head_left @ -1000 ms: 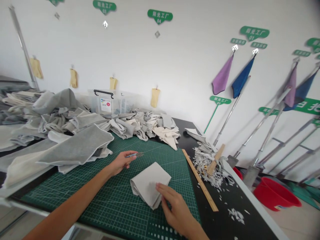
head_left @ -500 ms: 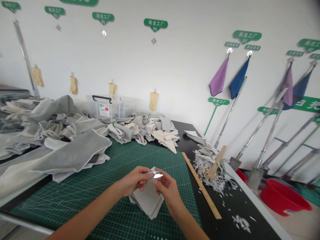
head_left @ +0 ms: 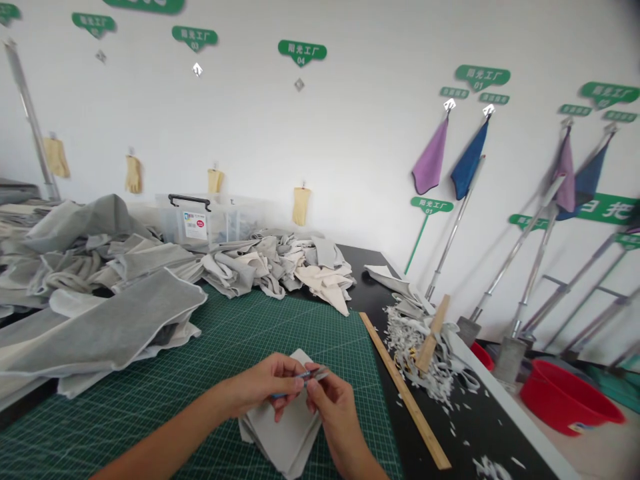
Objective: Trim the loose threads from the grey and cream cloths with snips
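"Eyes on the fingers! How does the left hand (head_left: 273, 381) stand?"

"Thumb and forefinger clamped on a small blue-and-metal tool (head_left: 320, 375), its metal end pointing to the right, other fingers curled beneath!"

"And the right hand (head_left: 334, 403)?"

"Thumb and forefinger nearly together, right at that metal end. Clamped on it or only touching? Can't tell from here!"

"Where's the tool, then?"

"Between the two hands, above the folded grey cloth (head_left: 283, 437), which lies on the green cutting mat (head_left: 230, 340)!"

"Now the writing!"

"Across the wall, a green sign (head_left: 302, 51) reads 阳光工厂 04! To its left, another sign (head_left: 195, 36) says 阳光工厂 03, and over the hanging purple cloth (head_left: 431, 160) and blue cloth (head_left: 470, 160), a third sign (head_left: 482, 76) carries 阳光工厂 01!"

"Any brand on the clear box (head_left: 173, 227)?"

"There's a white label (head_left: 195, 225) with a red spot, but its print is too small to read!"
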Motion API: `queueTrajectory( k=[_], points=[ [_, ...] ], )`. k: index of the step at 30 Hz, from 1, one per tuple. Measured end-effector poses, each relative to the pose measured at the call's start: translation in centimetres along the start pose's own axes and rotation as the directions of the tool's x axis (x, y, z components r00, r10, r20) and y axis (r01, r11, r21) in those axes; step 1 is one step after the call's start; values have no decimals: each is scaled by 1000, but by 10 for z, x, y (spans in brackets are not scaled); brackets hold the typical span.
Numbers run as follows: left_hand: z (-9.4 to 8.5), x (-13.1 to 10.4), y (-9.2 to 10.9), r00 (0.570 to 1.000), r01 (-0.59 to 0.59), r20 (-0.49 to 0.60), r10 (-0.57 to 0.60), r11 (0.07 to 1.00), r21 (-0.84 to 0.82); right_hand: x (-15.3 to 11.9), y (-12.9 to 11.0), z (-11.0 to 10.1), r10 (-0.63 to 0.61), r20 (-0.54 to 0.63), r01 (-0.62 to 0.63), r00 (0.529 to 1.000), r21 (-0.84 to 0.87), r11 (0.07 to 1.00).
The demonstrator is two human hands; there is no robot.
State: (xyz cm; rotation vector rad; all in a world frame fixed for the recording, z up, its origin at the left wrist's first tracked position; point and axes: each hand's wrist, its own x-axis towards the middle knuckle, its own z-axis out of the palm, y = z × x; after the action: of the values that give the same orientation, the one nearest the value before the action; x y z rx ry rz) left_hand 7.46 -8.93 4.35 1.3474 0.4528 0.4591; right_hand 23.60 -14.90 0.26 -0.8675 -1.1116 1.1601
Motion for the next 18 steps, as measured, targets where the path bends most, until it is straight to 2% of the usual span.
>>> queueTrajectory(
  k=[2, 4, 6, 9, 14, 18],
  points=[
    [-3, 1, 6, 999, -2, 54, -4, 993, 115, 1, 3, -3, -6, -18, 6, 1000, -3, 1000],
    [-3, 0, 15, 998, -19, 61, 4, 967, 256, 2, 5, -5, -17, -28, 16, 999, -13, 1000],
    [-2, -2, 23, 1000, -30, 11, 29, 905, 425, 3, 6, -6, -26, -32, 25, 999, -23, 999],
    [1, -7, 26, 987, -52, -84, 137, 770, 636, 5, 8, -8, -33, -43, 32, 999, -43, 999],
    [2, -8, 11, 945, -76, -153, 288, 652, 754, 8, 9, -9, -15, -70, 8, 997, -96, 995],
    [2, -4, 0, 939, -91, -158, 307, 661, 744, 8, 9, -8, -2, -80, -7, 997, -121, 993]
  ],
)
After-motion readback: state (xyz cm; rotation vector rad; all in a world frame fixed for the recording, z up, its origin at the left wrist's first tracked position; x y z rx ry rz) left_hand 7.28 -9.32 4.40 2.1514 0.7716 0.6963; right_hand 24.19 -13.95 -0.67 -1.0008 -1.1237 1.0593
